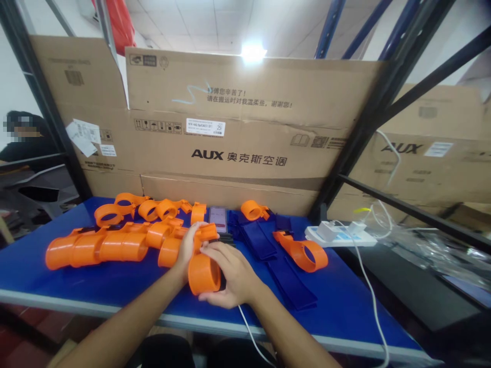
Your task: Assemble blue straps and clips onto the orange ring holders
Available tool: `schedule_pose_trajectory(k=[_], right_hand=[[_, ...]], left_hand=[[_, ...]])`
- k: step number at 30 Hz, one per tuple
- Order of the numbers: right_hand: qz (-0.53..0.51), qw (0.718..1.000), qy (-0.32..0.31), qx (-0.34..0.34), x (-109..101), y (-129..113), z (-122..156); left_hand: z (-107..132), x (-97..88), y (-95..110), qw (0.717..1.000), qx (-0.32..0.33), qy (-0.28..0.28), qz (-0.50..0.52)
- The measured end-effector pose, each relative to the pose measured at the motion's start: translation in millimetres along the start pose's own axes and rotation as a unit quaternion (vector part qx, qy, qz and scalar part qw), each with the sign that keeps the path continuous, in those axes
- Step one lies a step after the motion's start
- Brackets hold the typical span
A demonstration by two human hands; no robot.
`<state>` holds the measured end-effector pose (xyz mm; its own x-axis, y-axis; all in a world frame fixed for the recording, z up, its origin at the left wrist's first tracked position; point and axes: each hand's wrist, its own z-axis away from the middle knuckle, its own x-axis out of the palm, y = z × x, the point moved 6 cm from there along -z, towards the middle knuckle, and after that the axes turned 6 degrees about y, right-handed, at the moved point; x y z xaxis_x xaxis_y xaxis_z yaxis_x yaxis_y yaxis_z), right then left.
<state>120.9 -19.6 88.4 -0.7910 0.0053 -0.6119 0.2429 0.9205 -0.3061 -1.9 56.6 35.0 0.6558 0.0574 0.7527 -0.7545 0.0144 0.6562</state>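
Note:
In front of me I hold an orange plastic ring with a straight arm (202, 276), its round opening turned to the right. My left hand (187, 251) is closed on its far side, by the arm that points away. My right hand (238, 276) wraps the ring's right side, thumb below and fingers over the top. Something dark shows at the ring's edge beside my right palm. Several like orange rings (123, 246) lie in a row left of my hands, and more orange rings (158, 208) sit behind them. Dark blue flat strips (258, 240) lie to the right.
On the blue tabletop (153, 286) are a phone (218, 220), a loose orange ring (312, 256) and a white power strip (341, 236) with cables. A cardboard panel (172, 168) stands along the back, between dark metal posts (347, 133). A person (26, 138) is at the far left.

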Motion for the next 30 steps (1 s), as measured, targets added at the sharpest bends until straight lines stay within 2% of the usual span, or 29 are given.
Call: schedule_pose_trajectory(k=[3, 5, 8, 10, 11, 12, 13, 14, 16, 18, 19, 20, 21, 22, 25, 27, 30], right_hand=[[-0.019, 0.998, 0.053, 0.017, -6, 3, 0], [-0.027, 0.994, 0.107, 0.027, -15, 9, 1], [-0.02, 0.979, 0.193, 0.058, -30, 19, 4], [-0.023, 0.972, 0.224, 0.074, -35, 23, 5], [-0.028, 0.97, 0.228, 0.078, -36, 24, 5], [-0.032, 0.97, 0.226, 0.08, -36, 24, 5], [-0.035, 0.972, 0.22, 0.08, -34, 23, 5], [-0.038, 0.973, 0.211, 0.079, -32, 22, 4], [-0.047, 0.978, 0.186, 0.078, -26, 19, 2], [-0.059, 0.983, 0.152, 0.08, -18, 16, 0], [-0.064, 0.985, 0.136, 0.082, -13, 14, -1], [-0.07, 0.986, 0.122, 0.085, -9, 13, -2], [-0.076, 0.987, 0.112, 0.09, -4, 12, -4], [-0.083, 0.987, 0.102, 0.097, 0, 10, -6], [-0.104, 0.984, 0.072, 0.125, 15, 6, -13], [-0.124, 0.978, 0.058, 0.155, 26, 4, -20], [-0.165, 0.965, 0.052, 0.197, 41, 3, -29]], left_hand=[[12, 12.4, -5, 1.0, -0.008, -0.021, 0.007], [30, 19.1, -10, 0.999, -0.004, -0.037, -0.024], [68, 23.0, -2, 0.986, 0.044, -0.087, -0.136], [95, 17.1, 18, 0.951, 0.092, -0.12, -0.27], [105, 10.1, 37, 0.921, 0.142, -0.115, -0.344], [113, 2.2, 60, 0.881, 0.197, -0.115, -0.414], [119, -8.9, 88, 0.836, 0.265, -0.09, -0.471], [124, -22.4, 120, 0.782, 0.342, -0.046, -0.519], [127, -52.2, 178, 0.642, 0.448, 0.028, -0.621], [121, -86.8, 224, 0.496, 0.476, 0.088, -0.72], [116, -105.6, 241, 0.436, 0.46, 0.106, -0.766], [111, -124.3, 254, 0.388, 0.436, 0.115, -0.803], [107, -142.1, 263, 0.353, 0.411, 0.116, -0.832], [103, -158.5, 268, 0.33, 0.385, 0.108, -0.855], [98, -195.3, 272, 0.295, 0.334, 0.099, -0.89], [97, -207.8, 272, 0.266, 0.331, 0.104, -0.899], [98, -214.3, 275, 0.226, 0.347, 0.11, -0.904]])
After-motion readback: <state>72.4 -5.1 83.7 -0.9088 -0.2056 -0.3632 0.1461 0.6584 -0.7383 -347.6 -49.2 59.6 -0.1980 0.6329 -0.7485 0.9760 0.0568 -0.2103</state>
